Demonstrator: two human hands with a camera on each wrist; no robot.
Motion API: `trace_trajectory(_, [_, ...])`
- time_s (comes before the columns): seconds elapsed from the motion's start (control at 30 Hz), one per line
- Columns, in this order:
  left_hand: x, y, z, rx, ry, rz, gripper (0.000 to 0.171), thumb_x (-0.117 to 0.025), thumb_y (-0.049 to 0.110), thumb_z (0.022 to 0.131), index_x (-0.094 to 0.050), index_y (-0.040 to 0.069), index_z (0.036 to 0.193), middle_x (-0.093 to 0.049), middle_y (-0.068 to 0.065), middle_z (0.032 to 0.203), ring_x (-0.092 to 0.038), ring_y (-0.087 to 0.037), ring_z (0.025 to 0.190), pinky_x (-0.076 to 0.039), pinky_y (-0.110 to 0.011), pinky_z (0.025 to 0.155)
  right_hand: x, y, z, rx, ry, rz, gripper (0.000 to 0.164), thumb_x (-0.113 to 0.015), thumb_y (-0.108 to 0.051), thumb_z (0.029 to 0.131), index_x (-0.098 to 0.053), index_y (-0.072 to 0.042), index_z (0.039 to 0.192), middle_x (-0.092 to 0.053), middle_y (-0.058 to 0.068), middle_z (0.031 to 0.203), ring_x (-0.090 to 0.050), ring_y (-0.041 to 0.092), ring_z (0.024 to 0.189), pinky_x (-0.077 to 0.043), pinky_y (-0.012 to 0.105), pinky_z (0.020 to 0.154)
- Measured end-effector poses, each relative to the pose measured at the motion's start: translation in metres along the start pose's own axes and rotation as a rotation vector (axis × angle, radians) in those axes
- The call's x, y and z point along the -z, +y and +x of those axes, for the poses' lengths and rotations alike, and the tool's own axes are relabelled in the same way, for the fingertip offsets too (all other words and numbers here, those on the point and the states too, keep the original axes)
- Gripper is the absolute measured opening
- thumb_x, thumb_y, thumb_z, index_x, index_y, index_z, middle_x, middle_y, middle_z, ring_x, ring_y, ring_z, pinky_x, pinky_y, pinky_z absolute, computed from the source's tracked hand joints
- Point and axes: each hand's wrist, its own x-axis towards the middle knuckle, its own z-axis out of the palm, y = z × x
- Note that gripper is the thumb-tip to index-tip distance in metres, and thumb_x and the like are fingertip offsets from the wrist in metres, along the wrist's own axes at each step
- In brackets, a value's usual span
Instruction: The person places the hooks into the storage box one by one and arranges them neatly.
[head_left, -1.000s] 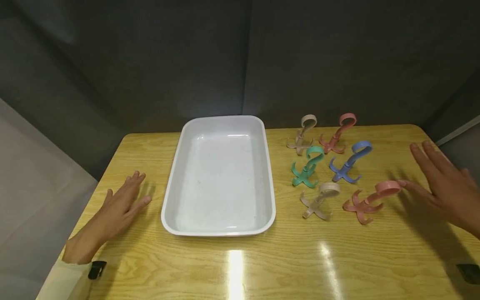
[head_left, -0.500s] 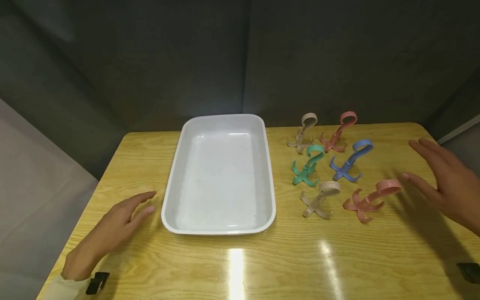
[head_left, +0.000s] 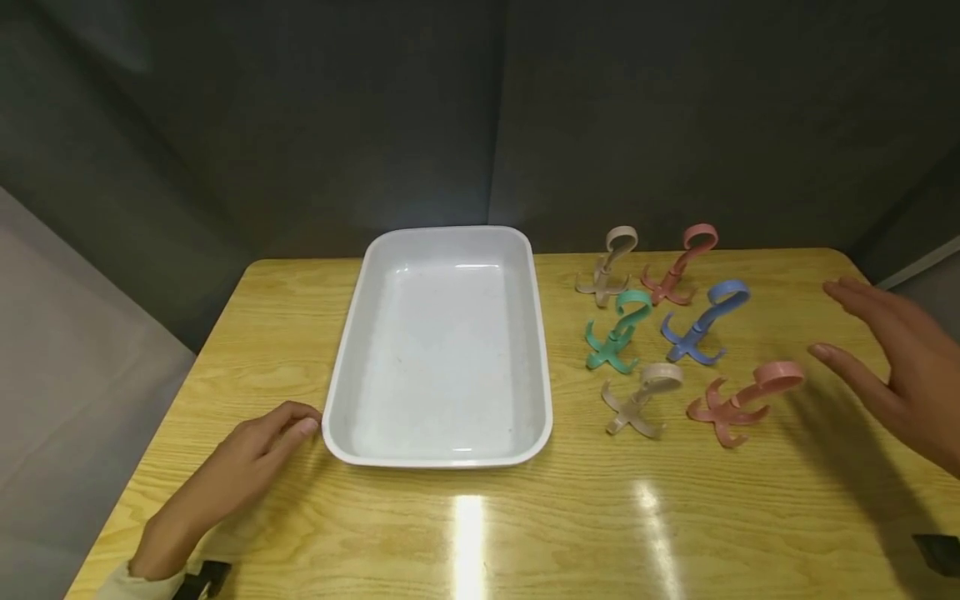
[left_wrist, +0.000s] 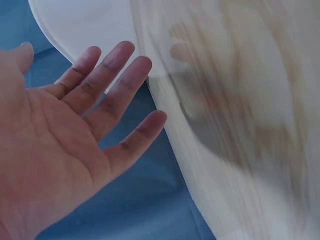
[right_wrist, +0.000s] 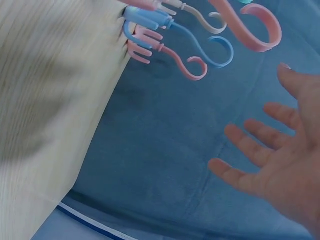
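Observation:
A white rectangular tray [head_left: 438,461] lies on the table, its inside bare. My left hand [head_left: 240,467] is at the tray's left side, fingers slightly bent, tips at the rim; whether they touch it I cannot tell. In the left wrist view that hand [left_wrist: 75,130] has its palm showing, holding nothing. To the right stand several plastic rotating hooks with clawed feet and curled tops. A pink hook [head_left: 726,414] is closest to my right hand [head_left: 911,383], which hovers just right of it, fingers spread. The right wrist view shows this hand [right_wrist: 285,155] apart from the hooks.
Beside the pink hook is a beige hook [head_left: 632,412]. Behind them are a green hook [head_left: 611,346] and a blue hook [head_left: 693,337]. Farthest back stand another beige hook [head_left: 602,279] and another pink hook [head_left: 669,283]. A dark curtain [head_left: 375,125] hangs behind the wooden table [head_left: 390,533].
My left hand has moved toward the front and right, up to the tray's left rim, its fingers less spread. My right hand has drawn slightly away from the pink hook. Tray and hooks stay put.

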Motion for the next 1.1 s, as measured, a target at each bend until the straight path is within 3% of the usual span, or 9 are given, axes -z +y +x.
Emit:
trace_trajectory(0.1, [-0.002, 0.003, 0.000, 0.009, -0.014, -0.035, 0.029, -0.044, 0.034, 0.114, -0.065, 0.018, 0.125, -0.069, 0.007, 0.112, -0.063, -0.015, 0.099, -0.052, -0.034, 0.080, 0.002, -0.005, -0.001, -0.001, -0.012, 0.007, 0.054, -0.058, -0.024, 0.110, -0.042, 0.002, 0.155, -0.046, 0.039, 0.145, -0.047, 0.063, 0.116, -0.026, 0.067, 0.115])
trace_trajectory(0.17, [-0.004, 0.005, 0.000, 0.010, -0.021, -0.048, 0.028, -0.044, 0.033, 0.114, -0.066, 0.017, 0.120, -0.067, 0.005, 0.102, -0.059, -0.014, 0.088, -0.048, -0.031, 0.074, 0.002, -0.008, -0.001, 0.002, -0.025, 0.008, 0.054, -0.060, -0.017, 0.108, -0.042, 0.000, 0.156, -0.048, 0.038, 0.144, -0.050, 0.060, 0.114, -0.027, 0.051, 0.121])
trace_trajectory(0.3, [-0.009, 0.006, 0.001, -0.004, -0.039, -0.091, 0.026, -0.044, 0.029, 0.115, -0.066, 0.015, 0.112, -0.066, 0.005, 0.096, -0.060, -0.013, 0.085, -0.049, -0.030, 0.074, 0.004, -0.012, -0.002, 0.048, -0.039, 0.045, 0.054, -0.064, -0.009, 0.104, -0.046, -0.002, 0.154, -0.053, 0.036, 0.140, -0.050, 0.009, 0.135, -0.023, 0.012, 0.110])
trace_trajectory(0.4, [-0.011, 0.006, 0.002, -0.006, -0.051, -0.109, 0.028, -0.043, 0.029, 0.115, -0.066, 0.014, 0.111, -0.070, 0.006, 0.104, -0.064, -0.014, 0.092, -0.052, -0.030, 0.079, 0.005, -0.014, -0.002, 0.099, -0.036, 0.090, 0.051, -0.066, -0.014, 0.104, -0.051, 0.001, 0.150, -0.057, 0.013, 0.146, -0.035, -0.021, 0.127, -0.023, 0.003, 0.099])
trace_trajectory(0.53, [-0.012, 0.009, 0.002, -0.004, -0.053, -0.118, 0.028, -0.045, 0.029, 0.114, -0.066, 0.013, 0.109, -0.068, 0.003, 0.096, -0.058, -0.011, 0.079, -0.047, -0.029, 0.070, 0.003, -0.017, -0.005, 0.106, -0.047, 0.097, 0.051, -0.071, -0.015, 0.101, -0.055, 0.001, 0.147, -0.056, 0.001, 0.144, -0.038, -0.021, 0.124, -0.025, 0.000, 0.097])
trace_trajectory(0.67, [-0.014, 0.010, 0.002, -0.009, -0.040, -0.131, 0.025, -0.048, 0.028, 0.113, -0.064, 0.013, 0.103, -0.051, 0.005, 0.075, -0.041, -0.006, 0.062, -0.040, -0.027, 0.058, 0.002, -0.020, -0.009, 0.058, -0.075, 0.064, 0.053, -0.076, -0.007, 0.096, -0.057, -0.001, 0.146, -0.062, 0.029, 0.131, -0.033, -0.023, 0.121, -0.022, -0.002, 0.095])
trace_trajectory(0.77, [-0.016, 0.011, 0.002, 0.000, -0.034, -0.147, 0.024, -0.051, 0.029, 0.112, -0.062, 0.012, 0.098, -0.038, 0.006, 0.069, -0.033, -0.005, 0.057, -0.036, -0.027, 0.053, 0.000, -0.022, -0.011, 0.037, -0.086, 0.052, 0.055, -0.077, -0.007, 0.095, -0.058, -0.002, 0.146, -0.062, 0.030, 0.130, -0.032, -0.023, 0.120, -0.021, -0.002, 0.095])
trace_trajectory(1.0, [-0.018, 0.019, 0.003, 0.088, 0.003, -0.152, 0.030, -0.060, 0.037, 0.108, -0.064, 0.012, 0.091, -0.040, 0.005, 0.063, -0.032, -0.007, 0.053, -0.035, -0.028, 0.050, -0.002, -0.023, -0.012, 0.042, -0.099, 0.025, 0.053, -0.078, -0.009, 0.094, -0.060, 0.001, 0.142, -0.064, 0.028, 0.129, -0.032, -0.024, 0.118, -0.027, 0.001, 0.093])
trace_trajectory(1.1, [-0.018, 0.022, 0.003, 0.140, 0.007, -0.175, 0.035, -0.059, 0.040, 0.107, -0.066, 0.011, 0.089, -0.058, 0.006, 0.068, -0.049, -0.010, 0.063, -0.041, -0.027, 0.058, -0.002, -0.022, -0.011, 0.061, -0.101, 0.019, 0.050, -0.078, -0.010, 0.094, -0.061, 0.002, 0.139, -0.065, 0.027, 0.128, -0.033, -0.026, 0.118, -0.029, 0.001, 0.094])
